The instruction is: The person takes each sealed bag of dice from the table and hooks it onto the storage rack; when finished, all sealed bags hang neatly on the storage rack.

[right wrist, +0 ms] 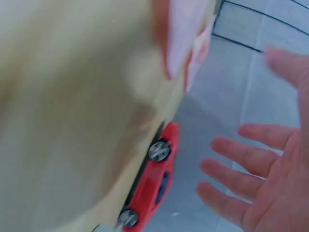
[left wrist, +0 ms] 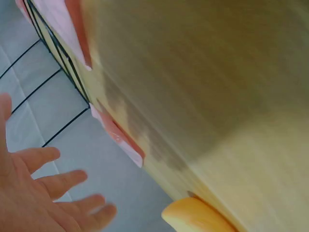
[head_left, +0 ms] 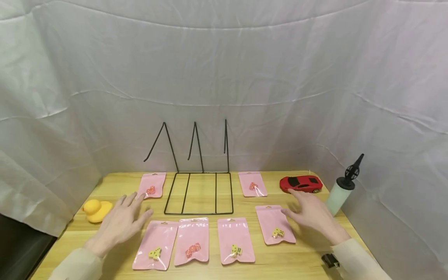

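Note:
My left hand (head_left: 120, 221) hovers over the table's left side with fingers spread, holding nothing. Beside it sit a yellow rubber duck (head_left: 98, 210) and a pink pouch with red dice (head_left: 154, 183). My right hand (head_left: 309, 212), likewise spread and holding nothing, hangs near a red toy car (head_left: 301, 183) and a pink pouch with yellow dice (head_left: 274, 223). Across the front lie a pouch with yellow dice (head_left: 157, 243), a pouch with red dice (head_left: 191, 239) and another yellow-dice pouch (head_left: 236, 239). One more red-dice pouch (head_left: 252, 184) lies at the back.
A black wire rack (head_left: 197, 213) with three upright hooked arms stands at the back middle. A balloon pump (head_left: 339, 196) with a black nozzle leans at the right edge. A small black object (head_left: 330, 260) lies by the right sleeve. Pale curtains (head_left: 224, 70) enclose the table.

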The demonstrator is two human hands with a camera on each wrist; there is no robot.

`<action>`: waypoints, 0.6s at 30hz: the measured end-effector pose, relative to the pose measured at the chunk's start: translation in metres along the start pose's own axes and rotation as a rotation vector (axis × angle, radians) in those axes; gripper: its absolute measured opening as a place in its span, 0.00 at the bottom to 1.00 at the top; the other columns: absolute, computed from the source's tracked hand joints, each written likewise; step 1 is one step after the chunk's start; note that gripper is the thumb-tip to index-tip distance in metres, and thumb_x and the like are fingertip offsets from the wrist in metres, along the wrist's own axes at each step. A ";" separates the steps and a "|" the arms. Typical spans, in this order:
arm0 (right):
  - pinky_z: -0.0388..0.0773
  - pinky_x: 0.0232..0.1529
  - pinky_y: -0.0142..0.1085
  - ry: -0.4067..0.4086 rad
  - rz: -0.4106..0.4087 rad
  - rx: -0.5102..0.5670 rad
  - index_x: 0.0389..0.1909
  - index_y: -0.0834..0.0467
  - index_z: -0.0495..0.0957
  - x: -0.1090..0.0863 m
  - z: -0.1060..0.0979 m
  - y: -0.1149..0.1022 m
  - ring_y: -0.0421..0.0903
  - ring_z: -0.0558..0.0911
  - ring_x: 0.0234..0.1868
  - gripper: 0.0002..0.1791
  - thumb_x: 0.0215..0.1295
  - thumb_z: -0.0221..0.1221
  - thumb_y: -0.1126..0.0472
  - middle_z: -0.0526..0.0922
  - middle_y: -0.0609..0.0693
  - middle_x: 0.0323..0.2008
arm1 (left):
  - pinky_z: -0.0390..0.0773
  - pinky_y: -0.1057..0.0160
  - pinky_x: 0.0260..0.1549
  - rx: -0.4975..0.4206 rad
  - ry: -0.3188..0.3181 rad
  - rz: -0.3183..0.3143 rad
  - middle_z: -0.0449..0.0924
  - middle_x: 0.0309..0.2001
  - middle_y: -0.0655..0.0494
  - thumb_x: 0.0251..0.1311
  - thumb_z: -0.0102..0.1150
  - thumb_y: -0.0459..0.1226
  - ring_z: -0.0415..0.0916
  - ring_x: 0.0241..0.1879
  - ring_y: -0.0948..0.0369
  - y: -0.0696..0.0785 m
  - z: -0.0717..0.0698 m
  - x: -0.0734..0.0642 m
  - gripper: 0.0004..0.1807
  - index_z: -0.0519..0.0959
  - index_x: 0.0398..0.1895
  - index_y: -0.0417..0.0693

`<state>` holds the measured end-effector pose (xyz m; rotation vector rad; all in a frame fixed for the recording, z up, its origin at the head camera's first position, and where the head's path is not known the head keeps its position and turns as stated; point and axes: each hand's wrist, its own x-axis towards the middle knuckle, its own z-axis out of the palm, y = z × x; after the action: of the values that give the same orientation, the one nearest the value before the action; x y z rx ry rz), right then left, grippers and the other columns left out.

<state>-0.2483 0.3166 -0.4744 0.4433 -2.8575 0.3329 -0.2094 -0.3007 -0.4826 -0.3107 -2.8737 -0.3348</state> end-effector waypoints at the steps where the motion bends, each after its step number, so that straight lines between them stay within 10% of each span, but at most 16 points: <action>1: 0.85 0.66 0.68 -0.008 0.008 0.014 0.78 0.60 0.77 0.005 -0.001 -0.003 0.68 0.86 0.68 0.45 0.71 0.71 0.35 0.86 0.64 0.70 | 0.71 0.20 0.73 -0.009 0.018 0.010 0.75 0.77 0.25 0.83 0.55 0.59 0.70 0.74 0.20 0.001 0.000 0.003 0.39 0.74 0.81 0.39; 6: 0.88 0.64 0.64 -0.046 0.043 0.113 0.74 0.62 0.81 0.036 0.000 -0.018 0.64 0.90 0.64 0.38 0.73 0.72 0.42 0.90 0.63 0.66 | 0.84 0.29 0.63 -0.090 0.035 0.008 0.88 0.66 0.33 0.81 0.61 0.52 0.85 0.64 0.30 0.006 0.001 0.020 0.30 0.83 0.71 0.39; 18: 0.87 0.63 0.55 -0.230 0.274 0.355 0.69 0.65 0.82 0.127 0.041 -0.032 0.58 0.88 0.57 0.39 0.71 0.71 0.38 0.90 0.65 0.60 | 0.92 0.52 0.47 -0.469 -0.174 -0.153 0.93 0.52 0.39 0.71 0.72 0.37 0.93 0.46 0.49 0.022 0.024 0.058 0.21 0.86 0.62 0.35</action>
<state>-0.3640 0.2424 -0.4742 0.1533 -3.0919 0.9032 -0.2645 -0.2632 -0.4859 -0.2051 -2.9611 -1.0640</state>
